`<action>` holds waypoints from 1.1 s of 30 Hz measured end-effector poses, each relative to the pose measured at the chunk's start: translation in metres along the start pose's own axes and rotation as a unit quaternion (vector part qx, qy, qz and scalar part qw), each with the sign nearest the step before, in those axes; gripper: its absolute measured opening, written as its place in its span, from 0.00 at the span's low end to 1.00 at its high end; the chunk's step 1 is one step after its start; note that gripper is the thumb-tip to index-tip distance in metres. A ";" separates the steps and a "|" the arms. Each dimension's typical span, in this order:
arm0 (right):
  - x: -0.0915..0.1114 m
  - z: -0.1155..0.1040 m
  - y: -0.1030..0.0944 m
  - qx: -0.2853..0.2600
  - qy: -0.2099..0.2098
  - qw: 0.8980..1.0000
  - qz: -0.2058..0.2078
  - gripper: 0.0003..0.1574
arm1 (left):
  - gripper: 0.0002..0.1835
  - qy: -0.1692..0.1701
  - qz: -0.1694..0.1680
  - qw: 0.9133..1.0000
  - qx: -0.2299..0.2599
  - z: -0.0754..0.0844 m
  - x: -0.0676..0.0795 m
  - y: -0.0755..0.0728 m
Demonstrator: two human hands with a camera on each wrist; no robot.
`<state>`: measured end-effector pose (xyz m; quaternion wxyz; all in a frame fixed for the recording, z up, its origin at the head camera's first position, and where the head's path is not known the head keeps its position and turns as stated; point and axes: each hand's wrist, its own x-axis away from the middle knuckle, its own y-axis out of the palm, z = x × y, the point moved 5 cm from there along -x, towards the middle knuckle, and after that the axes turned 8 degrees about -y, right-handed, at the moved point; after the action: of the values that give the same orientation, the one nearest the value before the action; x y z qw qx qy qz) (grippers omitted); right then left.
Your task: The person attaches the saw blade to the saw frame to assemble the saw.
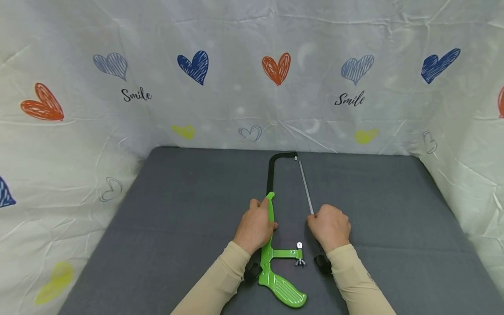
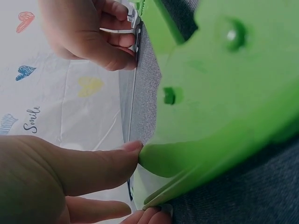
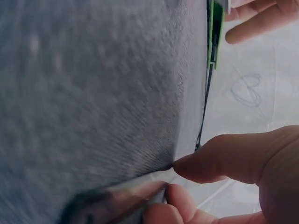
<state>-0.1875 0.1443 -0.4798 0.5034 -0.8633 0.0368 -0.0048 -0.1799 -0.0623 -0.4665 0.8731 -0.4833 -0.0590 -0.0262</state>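
Note:
A hacksaw frame lies on the grey cloth, with a green handle toward me and a black bow reaching away. My left hand grips its green middle part; the left wrist view shows thumb and fingers on either side of the green metal. To the right of the frame, my right hand pinches a thin grey hacksaw blade. The blade's far end sits close to the pin at the bow's tip, seemingly apart from it. Its near end is hidden by the right hand.
A short green arm with a wing nut sticks out from the frame above the handle. The grey-covered table extends to both sides. White sheeting printed with hearts surrounds it at the back and sides.

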 end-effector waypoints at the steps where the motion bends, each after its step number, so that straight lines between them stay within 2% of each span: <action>1: 0.000 0.000 -0.002 0.000 0.000 1.000 0.000 0.28 | 0.40 0.000 0.001 1.000 0.001 0.000 -0.001 0.000; 8: -0.005 -0.001 -0.009 -0.016 0.004 1.000 -0.018 0.29 | 0.41 -0.002 0.001 1.000 0.000 0.004 -0.005 -0.004; 14: -0.004 -0.005 -0.005 -0.039 -0.009 0.999 -0.023 0.33 | 0.42 -0.016 -0.001 1.000 0.002 0.003 -0.003 -0.005; 16: -0.003 -0.003 -0.003 -0.044 -0.010 0.999 -0.028 0.29 | 0.42 -0.020 -0.005 1.000 0.000 0.001 0.000 -0.003; 20: 0.000 0.004 -0.002 -0.050 -0.008 0.998 -0.044 0.09 | 0.42 -0.018 -0.011 1.000 0.002 -0.001 0.003 0.003; 26: -0.004 0.009 -0.001 -0.098 0.002 0.991 -0.088 0.11 | 0.42 -0.016 -0.015 1.000 -0.002 -0.002 0.002 0.003; 33: -0.010 0.008 -0.003 -0.137 -0.001 0.988 -0.078 0.11 | 0.41 -0.009 -0.015 1.000 -0.008 -0.001 0.000 0.001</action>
<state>-0.1969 0.1532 -0.4806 0.3788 -0.9242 -0.0307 -0.0382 -0.1801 -0.0628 -0.4685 0.8680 -0.4898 -0.0732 -0.0352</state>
